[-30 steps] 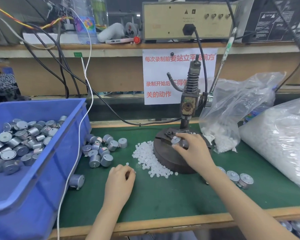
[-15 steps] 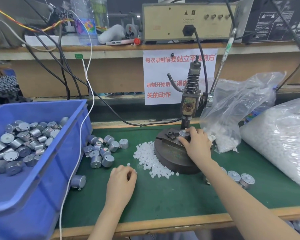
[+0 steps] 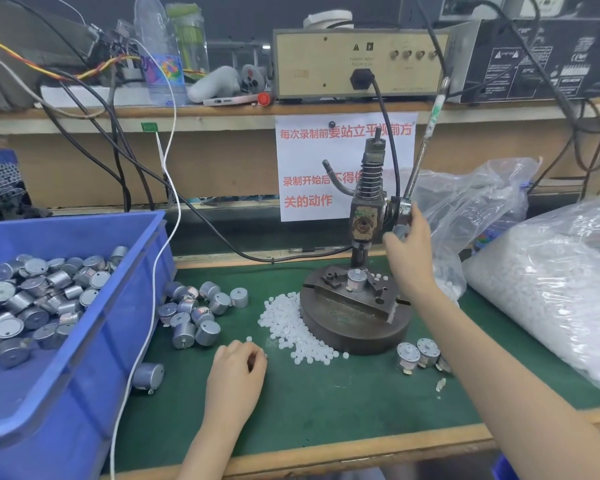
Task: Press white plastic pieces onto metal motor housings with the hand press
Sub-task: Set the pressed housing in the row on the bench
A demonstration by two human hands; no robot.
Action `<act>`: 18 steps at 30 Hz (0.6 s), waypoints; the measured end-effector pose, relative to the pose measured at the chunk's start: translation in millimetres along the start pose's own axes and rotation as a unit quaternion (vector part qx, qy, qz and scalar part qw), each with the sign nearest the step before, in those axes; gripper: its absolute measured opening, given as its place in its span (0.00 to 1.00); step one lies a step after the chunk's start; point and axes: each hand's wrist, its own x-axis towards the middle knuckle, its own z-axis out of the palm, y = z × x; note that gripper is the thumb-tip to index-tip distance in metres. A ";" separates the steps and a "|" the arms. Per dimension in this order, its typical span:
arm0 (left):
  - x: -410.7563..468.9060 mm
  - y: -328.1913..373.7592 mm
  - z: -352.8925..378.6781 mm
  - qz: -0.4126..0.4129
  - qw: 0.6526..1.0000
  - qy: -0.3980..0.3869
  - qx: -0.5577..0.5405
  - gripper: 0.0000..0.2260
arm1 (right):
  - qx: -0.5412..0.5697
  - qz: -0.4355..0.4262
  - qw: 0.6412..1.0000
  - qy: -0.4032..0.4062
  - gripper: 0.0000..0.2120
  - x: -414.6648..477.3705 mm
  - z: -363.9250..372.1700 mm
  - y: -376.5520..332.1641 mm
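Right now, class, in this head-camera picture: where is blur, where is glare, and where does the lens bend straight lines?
Head view: the right hand by the press lever is motion-smeared, the motor housing on the fixture sharp; glare speckles the bag of white pieces at right; the wide lens slightly bows the shelf edge.

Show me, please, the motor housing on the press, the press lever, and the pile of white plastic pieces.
motor housing [image 3: 356,281], head view, on its side wall.
press lever [image 3: 423,147], head view, on the middle of the rod.
pile of white plastic pieces [image 3: 290,323], head view, on the middle of the pile.
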 end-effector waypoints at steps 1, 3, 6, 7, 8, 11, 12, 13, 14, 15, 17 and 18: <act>-1.0 0.4 0.3 0.008 1.000 -0.001 0.016 0.06 | 0.024 -0.006 1.000 0.000 0.30 5.6 0.2 -7.9; -3.0 1.9 1.0 0.028 0.998 -0.001 0.056 0.06 | 0.089 -0.001 0.996 0.001 0.27 18.6 -0.2 -24.5; -4.9 5.2 1.5 0.054 0.992 -0.013 0.116 0.06 | 0.169 0.034 0.985 -0.002 0.25 36.1 -4.5 -39.1; -5.2 7.1 1.0 0.057 0.989 -0.021 0.133 0.06 | 0.190 0.053 0.980 0.003 0.26 40.9 -7.7 -41.3; -5.5 8.8 0.4 0.060 0.987 -0.025 0.144 0.06 | 0.206 0.070 0.976 0.010 0.27 45.3 -11.1 -43.3; -6.6 10.4 0.4 0.073 0.986 -0.022 0.148 0.04 | 0.211 0.052 0.976 0.025 0.22 46.6 -16.9 -47.3; -6.7 10.4 0.0 0.073 0.986 -0.023 0.149 0.03 | 0.199 0.029 0.979 0.022 0.17 40.6 -16.3 -47.9; -6.9 10.3 0.0 0.073 0.985 -0.026 0.152 0.03 | 0.184 0.006 0.983 0.019 0.13 33.1 -15.4 -46.3; -6.9 10.2 -0.2 0.073 0.985 -0.029 0.156 0.02 | 0.169 -0.015 0.985 0.013 0.09 25.5 -15.2 -42.7; -7.0 9.7 -0.4 0.075 0.984 -0.028 0.157 0.02 | 0.155 -0.032 0.987 0.005 0.08 18.6 -16.4 -37.8; -7.7 9.6 -0.2 0.084 0.985 -0.015 0.148 0.01 | 0.131 -0.052 0.990 -0.012 0.09 10.8 -23.1 -30.5; -8.0 10.1 -0.4 0.088 0.986 -0.009 0.144 0.02 | 0.126 -0.053 0.990 -0.016 0.09 10.9 -25.2 -30.1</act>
